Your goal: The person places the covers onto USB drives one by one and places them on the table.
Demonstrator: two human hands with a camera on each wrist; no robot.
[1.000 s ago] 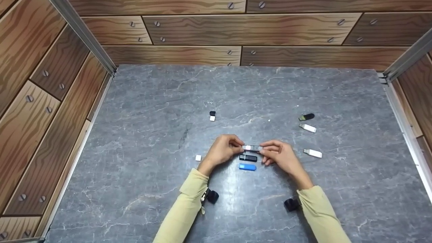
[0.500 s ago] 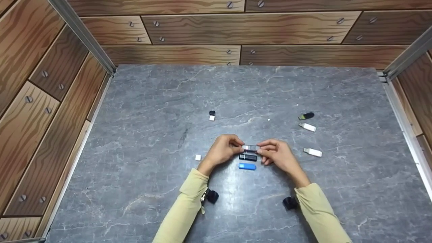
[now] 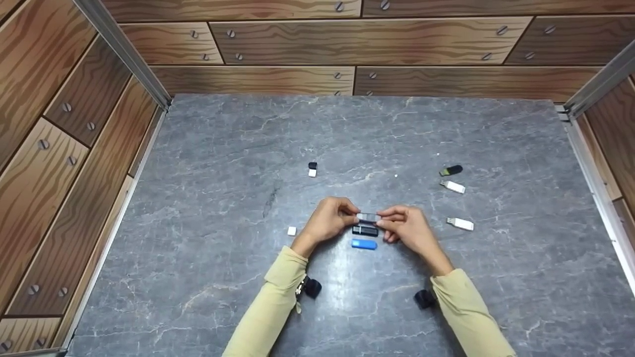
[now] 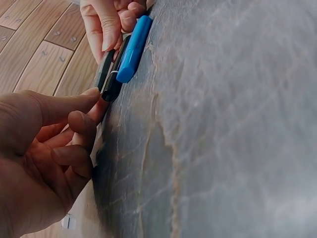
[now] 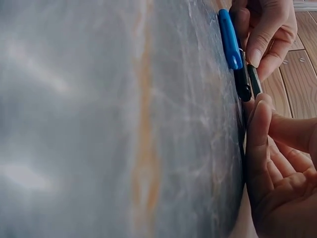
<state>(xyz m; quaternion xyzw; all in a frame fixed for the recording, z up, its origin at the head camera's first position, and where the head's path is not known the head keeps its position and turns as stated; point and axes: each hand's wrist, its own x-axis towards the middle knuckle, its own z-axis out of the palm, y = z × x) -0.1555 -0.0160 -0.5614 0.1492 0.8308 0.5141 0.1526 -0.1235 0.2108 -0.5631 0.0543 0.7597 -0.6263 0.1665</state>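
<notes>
Grey flash drive (image 3: 368,217), pinched at opposite ends by left hand (image 3: 327,219) and right hand (image 3: 411,225) (probably keeps it straight), just beside black drive (image 3: 365,231).

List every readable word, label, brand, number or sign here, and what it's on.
None readable in any view.
Held stick, black stick, blue stick: no legible marking.
Black-and-green stick, far white stick, near white stick: too small to tell.
</notes>
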